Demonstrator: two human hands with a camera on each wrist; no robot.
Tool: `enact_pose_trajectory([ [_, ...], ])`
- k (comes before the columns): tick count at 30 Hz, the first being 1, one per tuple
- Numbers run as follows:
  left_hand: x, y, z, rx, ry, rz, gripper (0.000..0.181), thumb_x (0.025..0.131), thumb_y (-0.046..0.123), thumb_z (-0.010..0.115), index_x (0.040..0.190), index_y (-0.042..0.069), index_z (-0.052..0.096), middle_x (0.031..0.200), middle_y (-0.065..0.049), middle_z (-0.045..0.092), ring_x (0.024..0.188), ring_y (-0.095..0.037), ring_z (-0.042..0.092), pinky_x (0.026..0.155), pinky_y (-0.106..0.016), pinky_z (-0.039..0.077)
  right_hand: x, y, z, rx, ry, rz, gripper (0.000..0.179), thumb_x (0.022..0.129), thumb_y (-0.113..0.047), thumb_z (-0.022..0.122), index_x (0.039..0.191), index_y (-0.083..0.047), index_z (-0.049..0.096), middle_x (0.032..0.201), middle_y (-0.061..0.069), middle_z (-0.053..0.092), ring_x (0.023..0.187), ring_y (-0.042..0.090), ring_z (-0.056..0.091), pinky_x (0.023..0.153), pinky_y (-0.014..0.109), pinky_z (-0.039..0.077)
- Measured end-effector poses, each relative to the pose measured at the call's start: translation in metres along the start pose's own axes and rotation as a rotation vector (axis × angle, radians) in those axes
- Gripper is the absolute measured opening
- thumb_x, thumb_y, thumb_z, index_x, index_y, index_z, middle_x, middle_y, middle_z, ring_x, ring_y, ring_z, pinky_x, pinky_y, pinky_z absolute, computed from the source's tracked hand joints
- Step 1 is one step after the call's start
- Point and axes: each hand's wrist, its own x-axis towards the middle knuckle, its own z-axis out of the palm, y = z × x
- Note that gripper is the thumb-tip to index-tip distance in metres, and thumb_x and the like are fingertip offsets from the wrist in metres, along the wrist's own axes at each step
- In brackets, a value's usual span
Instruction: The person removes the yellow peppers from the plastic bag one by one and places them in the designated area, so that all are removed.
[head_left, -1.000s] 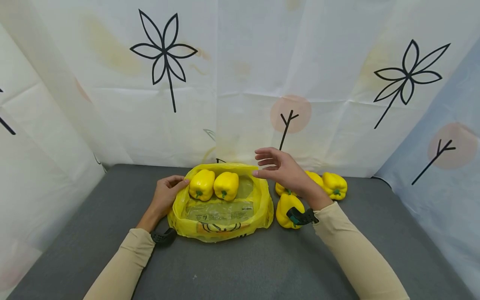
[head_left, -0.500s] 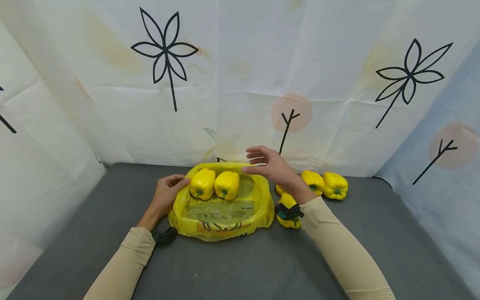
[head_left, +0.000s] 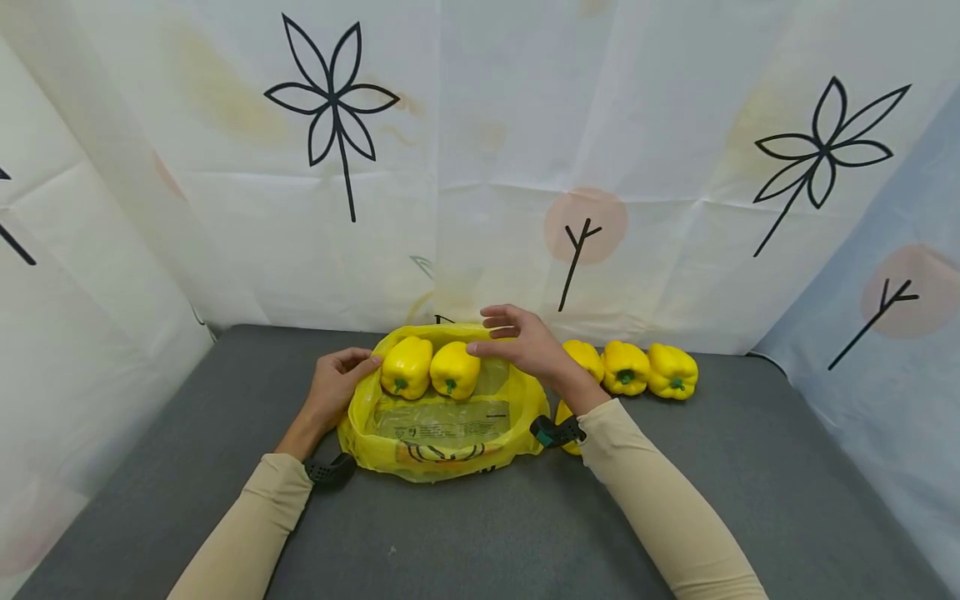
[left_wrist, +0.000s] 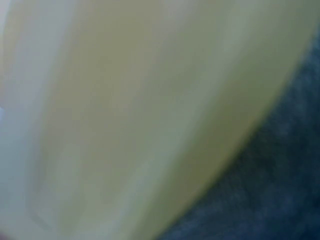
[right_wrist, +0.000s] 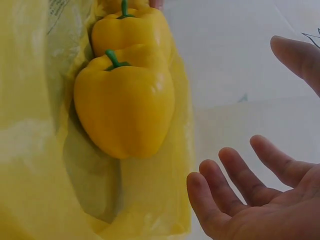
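Note:
A yellow plastic bag [head_left: 442, 462] stands with its mouth spread wide. Two yellow bell peppers, the left one [head_left: 406, 367] and the right one [head_left: 454, 370], lie inside at its back left; the right wrist view also shows the nearer bell pepper [right_wrist: 126, 102] close up. My left hand [head_left: 337, 387] pinches the bag's left rim between thumb and fingers. Over the bag's right part hovers my right hand [head_left: 521, 340], holding nothing, fingers apart and thumb near the right pepper. The left wrist view holds only blurred bag film [left_wrist: 125, 120].
Right of the bag, more yellow bell peppers [head_left: 626, 367] sit in a row at the back of the grey table [head_left: 450, 542]. Another bell pepper [head_left: 568, 443] is mostly hidden behind my right wrist. A white patterned cloth [head_left: 480, 233] hangs behind the table.
My right hand has moved left and slightly down over the bag, bringing its thumb close to the right pepper inside. The left hand and the bag have stayed put.

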Motion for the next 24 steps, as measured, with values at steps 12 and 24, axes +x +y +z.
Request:
enact_pose_trajectory([
  [12,0.0,0.003,0.001,-0.007,-0.005,-0.008,0.036,0.101,0.016,0.067,0.115,-0.017,0.063,0.092,0.001,0.068,0.082,-0.012,0.068,0.071,-0.025,0.06,0.006,0.017,0.015,0.022,0.005,0.073,0.076,0.087,-0.027,0.083,0.152,-0.012,0.046,0.152,0.013,0.043,0.141,0.038,0.039,0.108,0.054,0.044],
  [24,0.001,0.002,0.001,-0.009,-0.003,0.007,0.036,0.101,0.016,0.067,0.114,-0.018,0.063,0.091,0.001,0.068,0.08,-0.012,0.067,0.07,-0.025,0.06,0.011,0.027,0.027,0.026,0.017,0.114,0.078,0.085,-0.026,0.085,0.151,-0.014,0.047,0.152,0.013,0.043,0.139,0.036,0.041,0.106,0.054,0.044],
])
